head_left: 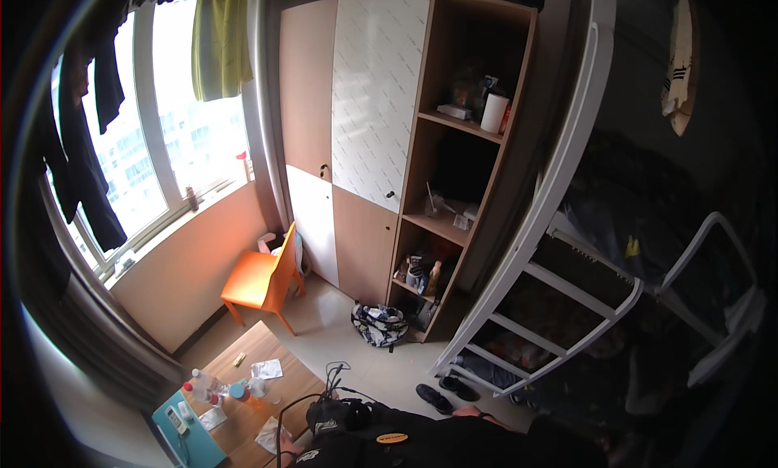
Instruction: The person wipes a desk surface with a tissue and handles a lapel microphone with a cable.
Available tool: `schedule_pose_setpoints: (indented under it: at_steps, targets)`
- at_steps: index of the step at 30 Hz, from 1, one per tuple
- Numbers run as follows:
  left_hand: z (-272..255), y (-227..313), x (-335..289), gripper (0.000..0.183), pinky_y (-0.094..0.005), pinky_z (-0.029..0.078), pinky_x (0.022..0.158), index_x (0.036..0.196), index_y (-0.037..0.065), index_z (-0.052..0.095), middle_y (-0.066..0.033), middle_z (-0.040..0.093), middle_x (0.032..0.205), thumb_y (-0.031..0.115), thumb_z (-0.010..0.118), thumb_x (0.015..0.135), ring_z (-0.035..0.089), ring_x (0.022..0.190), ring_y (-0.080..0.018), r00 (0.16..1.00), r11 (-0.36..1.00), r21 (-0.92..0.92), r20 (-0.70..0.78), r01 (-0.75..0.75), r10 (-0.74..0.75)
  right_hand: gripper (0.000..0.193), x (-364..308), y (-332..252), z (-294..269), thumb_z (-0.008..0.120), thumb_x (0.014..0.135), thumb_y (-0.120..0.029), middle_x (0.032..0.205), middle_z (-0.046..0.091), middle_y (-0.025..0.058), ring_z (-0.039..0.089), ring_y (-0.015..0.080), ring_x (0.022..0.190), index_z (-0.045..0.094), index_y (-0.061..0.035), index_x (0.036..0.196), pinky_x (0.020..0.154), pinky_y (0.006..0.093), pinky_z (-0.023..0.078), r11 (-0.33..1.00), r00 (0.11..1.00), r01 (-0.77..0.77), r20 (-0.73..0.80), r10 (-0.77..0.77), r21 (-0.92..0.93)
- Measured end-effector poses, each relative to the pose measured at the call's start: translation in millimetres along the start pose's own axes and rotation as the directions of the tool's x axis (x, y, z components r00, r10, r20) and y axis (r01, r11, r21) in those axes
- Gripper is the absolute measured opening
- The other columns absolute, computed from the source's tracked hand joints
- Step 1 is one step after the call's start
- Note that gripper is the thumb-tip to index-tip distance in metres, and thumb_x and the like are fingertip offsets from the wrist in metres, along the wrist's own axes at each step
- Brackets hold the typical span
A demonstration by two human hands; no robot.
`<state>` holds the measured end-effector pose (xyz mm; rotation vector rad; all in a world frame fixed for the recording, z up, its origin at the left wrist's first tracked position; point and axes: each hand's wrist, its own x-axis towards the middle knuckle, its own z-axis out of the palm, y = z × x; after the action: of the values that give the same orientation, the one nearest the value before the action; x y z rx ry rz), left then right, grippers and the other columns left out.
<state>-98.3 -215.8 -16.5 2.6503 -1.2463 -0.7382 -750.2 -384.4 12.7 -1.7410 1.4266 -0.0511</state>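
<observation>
A wide black shape with a yellow oval label (pixel 391 438) fills the lower middle and hides much around my hands. At its left end a bit of skin shows, seemingly my left hand (pixel 290 452), next to a crumpled packet (pixel 270 434) on the wooden table (pixel 243 353); whether it touches the packet I cannot tell. Past the top of the black shape shows what seems my right hand (pixel 465 411), with a dark band at the wrist. Its fingers cannot be made out. Black cables (pixel 334 377) rise from a dark cap-like bundle (pixel 332 415) between them.
Bottles (pixel 239 392), packets and a teal mat (pixel 188 437) with a remote (pixel 175 419) cover the table. Beyond stand an orange chair (pixel 258 280), a wardrobe (pixel 365 249) with open shelves, and a patterned bag (pixel 379 326). A white bunk ladder (pixel 523 338) and dark shoes (pixel 435 398) are right.
</observation>
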Motion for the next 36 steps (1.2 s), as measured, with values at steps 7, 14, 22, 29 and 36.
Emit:
schedule_pose_setpoints:
  at_steps: [7, 14, 22, 29, 36]
  targets:
    - [-81.8, -14.7, -93.6, 0.076, -0.0458, 0.033, 0.114, 0.134, 0.005, 0.055, -0.0264, 0.042, 0.146, 0.025, 0.080, 0.065, 0.037, 0.137, -0.0424, 0.894, 0.936, -0.185, -0.291, 0.298, -0.342, 0.030, -17.0, -56.9, 9.6, 0.065, 0.092, -0.034, 0.094, 0.075, 0.0019, 0.068, 0.0118, 0.087, 0.076, -0.0082, 0.102, 0.084, 0.0284, 0.052, 0.816, 0.865, -0.501, 0.160, 0.475, 0.287]
    - [-69.8, -54.7, -83.7, 0.074, -0.0461, 0.035, 0.113, 0.132, 0.003, 0.057, -0.0290, 0.038, 0.147, 0.028, 0.079, 0.066, 0.041, 0.134, -0.0444, 0.821, 0.878, -0.252, -0.321, 0.407, -0.472, 0.031, -16.6, -32.6, 4.7, 0.064, 0.091, -0.037, 0.090, 0.073, 0.0046, 0.065, 0.0146, 0.075, 0.074, -0.0084, 0.100, 0.070, 0.0305, 0.050, 0.960, 0.979, -0.169, 0.075, 0.190, -0.222]
    - [-22.2, -73.1, -83.7, 0.072, -0.0464, 0.037, 0.112, 0.129, 0.002, 0.058, -0.0310, 0.036, 0.147, 0.030, 0.077, 0.066, 0.044, 0.131, -0.0461, 0.779, 0.847, -0.280, -0.337, 0.452, -0.528, 0.035, 37.4, -89.0, -4.6, 0.065, 0.092, -0.037, 0.099, 0.075, 0.0084, 0.069, 0.0186, 0.088, 0.074, -0.0064, 0.107, 0.082, 0.0308, 0.052, 0.932, 0.935, -0.237, 0.197, 0.296, -0.275]
    - [-60.5, -47.8, -75.4, 0.069, -0.0466, 0.037, 0.111, 0.127, 0.002, 0.059, -0.0305, 0.038, 0.144, 0.029, 0.077, 0.066, 0.045, 0.129, -0.0458, 0.823, 0.864, -0.287, -0.286, 0.414, -0.490, 0.020, 57.4, -158.4, -9.9, 0.064, 0.096, -0.027, 0.087, 0.072, 0.0021, 0.065, 0.0107, 0.068, 0.068, -0.0079, 0.099, 0.058, 0.0255, 0.051, 0.842, 0.905, -0.421, 0.217, 0.366, 0.337]
    - [-77.8, -33.6, -54.9, 0.066, -0.0469, 0.038, 0.110, 0.124, 0.001, 0.059, -0.0299, 0.040, 0.142, 0.028, 0.076, 0.066, 0.046, 0.128, -0.0455, 0.863, 0.884, -0.294, -0.251, 0.364, -0.439, 0.026, 58.0, -74.3, 9.4, 0.065, 0.095, -0.029, 0.094, 0.074, 0.0041, 0.069, 0.0157, 0.079, 0.070, -0.0082, 0.110, 0.071, 0.0323, 0.056, 0.882, 0.917, -0.394, 0.169, 0.361, 0.258]
